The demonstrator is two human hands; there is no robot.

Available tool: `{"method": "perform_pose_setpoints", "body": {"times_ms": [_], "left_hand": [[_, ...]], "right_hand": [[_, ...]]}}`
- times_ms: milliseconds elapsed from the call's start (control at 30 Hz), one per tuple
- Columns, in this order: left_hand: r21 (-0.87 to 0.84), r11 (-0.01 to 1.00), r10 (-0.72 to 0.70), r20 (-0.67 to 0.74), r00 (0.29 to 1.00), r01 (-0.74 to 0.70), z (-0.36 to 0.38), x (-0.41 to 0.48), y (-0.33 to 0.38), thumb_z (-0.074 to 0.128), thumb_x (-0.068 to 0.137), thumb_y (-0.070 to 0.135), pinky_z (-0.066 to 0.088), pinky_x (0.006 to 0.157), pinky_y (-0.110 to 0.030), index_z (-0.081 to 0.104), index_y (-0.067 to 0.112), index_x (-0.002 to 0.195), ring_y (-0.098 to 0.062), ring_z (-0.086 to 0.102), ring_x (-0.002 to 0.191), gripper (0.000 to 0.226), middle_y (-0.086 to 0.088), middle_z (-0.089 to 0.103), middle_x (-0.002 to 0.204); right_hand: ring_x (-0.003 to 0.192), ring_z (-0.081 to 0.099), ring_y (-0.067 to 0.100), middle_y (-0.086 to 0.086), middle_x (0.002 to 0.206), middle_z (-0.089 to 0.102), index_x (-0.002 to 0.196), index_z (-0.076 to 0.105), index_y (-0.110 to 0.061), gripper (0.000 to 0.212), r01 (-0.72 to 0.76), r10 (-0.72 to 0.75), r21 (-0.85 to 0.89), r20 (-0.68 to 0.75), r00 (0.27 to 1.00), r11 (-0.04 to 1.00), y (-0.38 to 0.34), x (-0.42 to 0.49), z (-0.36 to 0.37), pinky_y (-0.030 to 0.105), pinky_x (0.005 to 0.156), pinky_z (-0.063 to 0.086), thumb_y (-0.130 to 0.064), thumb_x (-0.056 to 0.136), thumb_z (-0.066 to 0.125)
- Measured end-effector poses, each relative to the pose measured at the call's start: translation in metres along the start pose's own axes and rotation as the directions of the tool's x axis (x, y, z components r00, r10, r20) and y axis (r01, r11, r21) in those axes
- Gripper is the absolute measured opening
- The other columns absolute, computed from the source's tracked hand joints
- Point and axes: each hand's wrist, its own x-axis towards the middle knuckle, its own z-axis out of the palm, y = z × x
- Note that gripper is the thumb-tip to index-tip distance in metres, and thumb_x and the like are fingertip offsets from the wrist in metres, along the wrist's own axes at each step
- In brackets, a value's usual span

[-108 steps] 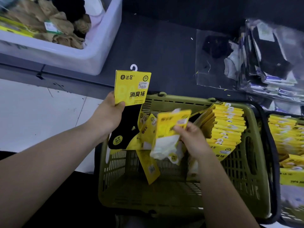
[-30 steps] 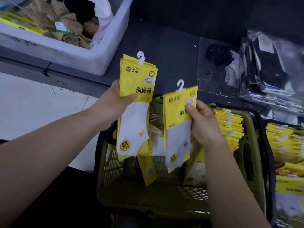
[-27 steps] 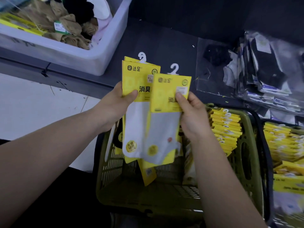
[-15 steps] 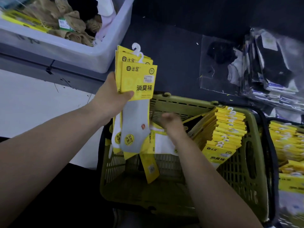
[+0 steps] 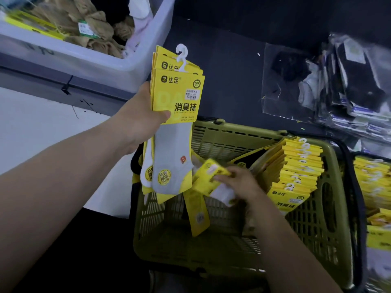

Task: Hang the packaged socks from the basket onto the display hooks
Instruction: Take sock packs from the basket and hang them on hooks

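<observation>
My left hand (image 5: 140, 121) grips a stack of yellow-carded sock packs (image 5: 176, 96) upright above the left end of the olive-green basket (image 5: 232, 248); white plastic hooks stick up from the top and pale socks hang below the cards. Down in the basket, my right hand (image 5: 240, 183) pinches another yellow sock pack (image 5: 208, 178), which lies tilted and blurred. A neat row of yellow packs (image 5: 296, 172) leans against the basket's right side. No display hooks are in view.
A white bin (image 5: 88, 60) of loose beige and dark socks sits at the upper left on a dark shelf. Clear-bagged socks (image 5: 347, 89) pile up at the upper right. More yellow packs (image 5: 376, 199) fill a second basket at the right edge.
My right hand added its pack to the left hand's stack, then dropped into the basket and took hold of another pack. The left hand's stack stayed raised.
</observation>
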Motion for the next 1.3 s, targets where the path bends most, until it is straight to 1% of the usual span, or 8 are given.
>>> {"method": "perform_pose_setpoints", "body": {"times_ms": [300,467,600,733,833,933,1133,1300], "left_hand": [[-0.117,0.993,0.046,0.094,0.994,-0.035,0.018,-0.007,-0.002,0.057,0.094,0.016,0.04,0.106,-0.04,0.039,0.022,0.137,-0.016,0.054,0.119,0.047,0.004,0.058,0.128],[-0.221,0.975,0.053,0.08,0.995,-0.034,0.027,-0.015,-0.001,0.05,0.095,0.038,0.043,0.077,-0.004,0.045,0.026,0.13,0.018,0.057,0.093,0.037,0.022,0.061,0.111],[-0.263,0.964,0.066,0.152,0.986,-0.024,0.024,-0.018,-0.002,0.077,0.075,0.028,0.047,0.1,-0.034,0.045,0.019,0.133,-0.01,0.061,0.112,0.067,0.004,0.063,0.124],[-0.171,0.98,0.096,-0.042,0.994,-0.102,0.009,-0.007,0.003,0.068,0.084,0.005,0.044,0.102,-0.039,0.047,0.017,0.13,-0.014,0.057,0.115,0.052,0.002,0.061,0.124],[-0.075,0.991,0.098,-0.153,0.983,-0.11,-0.003,-0.001,0.006,0.066,0.086,0.007,0.044,0.094,-0.033,0.044,0.021,0.13,-0.015,0.055,0.114,0.052,0.005,0.059,0.121],[0.066,0.991,0.124,-0.151,0.981,-0.116,-0.006,-0.001,0.003,0.065,0.086,0.011,0.041,0.099,-0.038,0.039,0.02,0.133,-0.019,0.052,0.118,0.054,0.002,0.057,0.125],[0.076,0.994,0.088,-0.074,0.993,-0.082,-0.003,-0.002,0.0,0.064,0.086,0.008,0.039,0.102,-0.039,0.037,0.023,0.134,-0.019,0.051,0.118,0.057,0.005,0.057,0.122],[0.047,0.998,0.054,-0.047,0.997,-0.051,-0.003,-0.002,0.001,0.064,0.087,0.009,0.04,0.102,-0.04,0.038,0.024,0.135,-0.018,0.052,0.117,0.057,0.005,0.058,0.124]], "right_hand": [[0.084,0.072,0.012,-0.001,0.092,0.076,0.088,0.076,-0.029,0.018,0.274,-0.192,0.661,-0.196,0.962,0.698,-0.1,-0.035,-0.035,0.026,0.069,0.056,-0.037,0.085,0.06],[0.095,0.066,0.024,0.004,0.097,0.07,0.089,0.06,-0.024,0.015,0.363,-0.182,0.528,-0.362,0.914,0.768,-0.13,-0.033,0.003,0.046,0.088,0.053,-0.039,0.089,0.061],[0.061,0.054,-0.005,-0.025,0.064,0.058,0.082,0.048,-0.027,0.026,0.403,-0.221,0.448,-0.406,0.887,0.798,-0.13,-0.028,0.017,0.013,0.057,0.044,-0.047,0.083,0.063],[0.081,0.062,0.011,-0.007,0.083,0.064,0.085,0.051,-0.023,0.018,0.248,-0.039,0.575,-0.35,0.936,0.78,-0.108,-0.009,0.021,0.027,0.074,0.053,-0.039,0.093,0.056],[0.082,0.056,0.022,0.003,0.083,0.055,0.089,0.06,-0.015,0.011,0.014,-0.011,0.049,-0.047,0.999,0.999,-0.082,0.005,0.032,0.029,0.069,0.045,-0.026,0.093,0.06],[0.122,0.045,0.034,0.014,0.125,0.048,0.13,0.045,-0.002,0.057,0.032,0.02,-0.275,0.182,0.983,0.961,-0.062,0.018,0.055,0.045,0.102,0.04,-0.024,0.084,0.069],[0.135,0.032,0.034,0.014,0.145,0.04,0.144,0.035,-0.013,0.085,-0.003,0.026,-0.436,0.047,0.999,0.9,-0.039,0.04,0.062,0.037,0.107,0.031,-0.047,0.076,0.074],[0.088,0.062,0.017,-0.001,0.092,0.067,0.094,0.072,-0.017,0.029,-0.032,0.024,0.08,0.107,0.994,0.996,-0.014,0.009,0.013,0.028,0.066,0.046,-0.037,0.075,0.079]]}}
